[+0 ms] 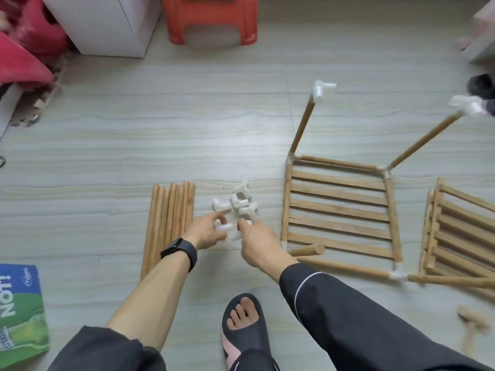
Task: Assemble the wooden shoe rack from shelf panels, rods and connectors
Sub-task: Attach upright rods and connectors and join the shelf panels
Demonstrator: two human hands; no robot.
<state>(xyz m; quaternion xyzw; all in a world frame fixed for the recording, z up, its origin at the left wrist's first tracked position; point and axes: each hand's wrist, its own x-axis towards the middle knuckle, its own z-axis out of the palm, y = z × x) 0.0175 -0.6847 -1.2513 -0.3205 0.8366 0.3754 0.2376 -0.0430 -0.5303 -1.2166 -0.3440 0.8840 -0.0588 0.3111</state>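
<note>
**A:** Nearest us, a foot in a black slide sandal (242,322) is planted on the pale plank floor (134,129), with a green carton (21,317) off at the left edge. How are the hands?

**B:** Both are down in the pile! The left hand (207,231), black watch (179,250) on the wrist, has its fingers curled round a white connector (223,227). The right hand (258,242) is pinching a second connector (247,222) at its fingertips.

**A:** And the pile itself?

**B:** It's a heap of white plastic connectors (238,204), stubby tube elbows pointing every way, lying on the floor just beyond the fingers. Just left of it sits the bundle of rods (168,223). They are light wood, lying flat side by side, with the long axis running away from the person.

**A:** To the right?

**B:** The part-built rack (340,207) lies flat there, its slats running left to right between side rods. Two rods stand up from the far corners, the left post (304,127) and the right post (426,137), each capped by a white connector. A short rod (308,250) lies at the near left corner.

**A:** Further out?

**B:** A stack of shelf panels (460,231) sits at the right edge, and a red plastic stool (211,20) stands at the far side.
</note>
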